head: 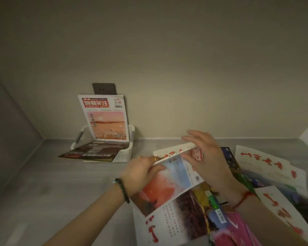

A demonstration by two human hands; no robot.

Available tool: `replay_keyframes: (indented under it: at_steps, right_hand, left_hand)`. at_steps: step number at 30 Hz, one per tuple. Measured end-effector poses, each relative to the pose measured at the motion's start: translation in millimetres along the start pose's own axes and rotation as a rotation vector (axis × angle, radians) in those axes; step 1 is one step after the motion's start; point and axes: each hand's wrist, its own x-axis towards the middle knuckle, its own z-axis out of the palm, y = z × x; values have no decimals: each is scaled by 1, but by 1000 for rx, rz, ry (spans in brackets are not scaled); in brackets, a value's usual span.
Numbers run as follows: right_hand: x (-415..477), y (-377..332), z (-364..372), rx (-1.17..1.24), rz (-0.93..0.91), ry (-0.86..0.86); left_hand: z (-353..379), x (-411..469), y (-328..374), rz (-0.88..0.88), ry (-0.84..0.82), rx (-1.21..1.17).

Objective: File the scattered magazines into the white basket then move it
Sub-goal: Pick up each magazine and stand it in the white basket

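Note:
A white perforated basket (pixel 122 154) stands by the back wall, left of centre. One magazine with a red title and orange cover (pixel 105 119) leans upright in it, and a dark magazine (pixel 91 153) lies flat across its front rim. Several more magazines (pixel 267 173) are scattered over the right side of the grey surface. My left hand (pixel 140 172) grips the left edge of a magazine with a red and pale blue cover (pixel 172 176), lifted off the pile. My right hand (pixel 208 157) rests on that magazine's right part, fingers spread.
A dark wall socket (pixel 104 88) sits on the beige wall just above the basket. A grey side panel (pixel 9 121) closes the left. Bare grey tabletop (pixel 52 183) lies between me and the basket.

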Motion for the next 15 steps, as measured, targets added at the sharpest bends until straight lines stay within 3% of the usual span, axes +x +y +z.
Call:
replay_keyframes:
  at_steps: [3,4,6,8,10,15]
  right_hand:
    - [-12,10,18,101,383,277]
    - [-15,12,26,189,536,249]
    - [-21,11,47,547,736,37]
    - [-25,5,70,926,743,-188]
    - [-24,-4,89,1116,684,-254]
    - [-8,-16,113,944,644,-152]
  left_hand:
    - [-18,-13,-33,-230,103,-316]
    - [-23,-16,-40,-295,135,-426]
    - [-31,-21,-52,-375,162,-649]
    - [-37,-26,-60,-396,145,-831]
    - [-40,-31,-71,-396,96,-892]
    - [-51,-52,-130,-531,-262,-852]
